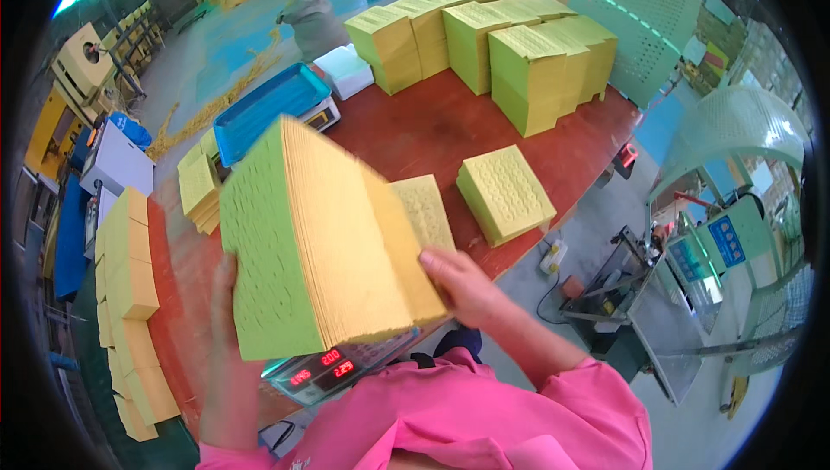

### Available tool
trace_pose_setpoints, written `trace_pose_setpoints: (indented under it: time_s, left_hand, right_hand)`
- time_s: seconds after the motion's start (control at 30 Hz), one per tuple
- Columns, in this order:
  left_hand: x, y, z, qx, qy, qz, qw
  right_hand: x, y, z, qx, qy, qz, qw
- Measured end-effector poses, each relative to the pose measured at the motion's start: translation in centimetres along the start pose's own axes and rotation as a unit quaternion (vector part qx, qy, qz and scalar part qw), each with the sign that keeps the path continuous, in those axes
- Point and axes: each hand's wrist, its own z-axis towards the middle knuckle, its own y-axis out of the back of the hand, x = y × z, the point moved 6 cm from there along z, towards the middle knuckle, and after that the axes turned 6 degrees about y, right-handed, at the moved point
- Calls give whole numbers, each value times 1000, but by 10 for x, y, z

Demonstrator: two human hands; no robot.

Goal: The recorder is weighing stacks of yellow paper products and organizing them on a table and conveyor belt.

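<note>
A thick stack of yellow paper (346,236) is held up between my two hands, tilted, with a greenish embossed face turned to the left. My left hand (226,297) presses against that greenish face, its fingers mostly hidden behind the stack. On the other side my right hand (458,284) grips the lower right edge, thumb on top. Below the stack, a digital scale (298,379) with a lit red display is partly covered. Just behind it lies a smaller embossed paper stack (424,211), partly hidden. Another short stack (506,193) sits to the right.
Tall paper blocks (527,81) stand in rows at the back of the red table (398,137). A blue tray (272,111) rests on a second scale (324,115) at the back left. More paper blocks (134,297) line the left side. Green-guarded machinery (726,236) stands right.
</note>
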Motion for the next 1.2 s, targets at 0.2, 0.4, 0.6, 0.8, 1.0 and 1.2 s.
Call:
trace_pose_setpoints:
  time_s: [0.2,0.4,0.6,0.8,1.0,1.2]
  left_hand:
    - [-8,-109,113,78,-374,345,857]
    - [61,-179,264,85,80,-23,993]
    - [127,-170,367,41,131,7,990]
    - [142,-202,417,4,161,147,976]
    - [96,-243,402,-114,-373,570,723]
    - [115,-266,373,67,-367,754,540]
  right_hand:
    - [135,111,103,37,121,-3,992]
    - [154,223,210,-2,66,61,996]
    - [116,275,282,-87,30,77,993]
    - [95,337,305,-263,56,-30,963]
    - [85,334,215,-218,257,-272,901]
    - [89,297,249,-132,241,-354,894]
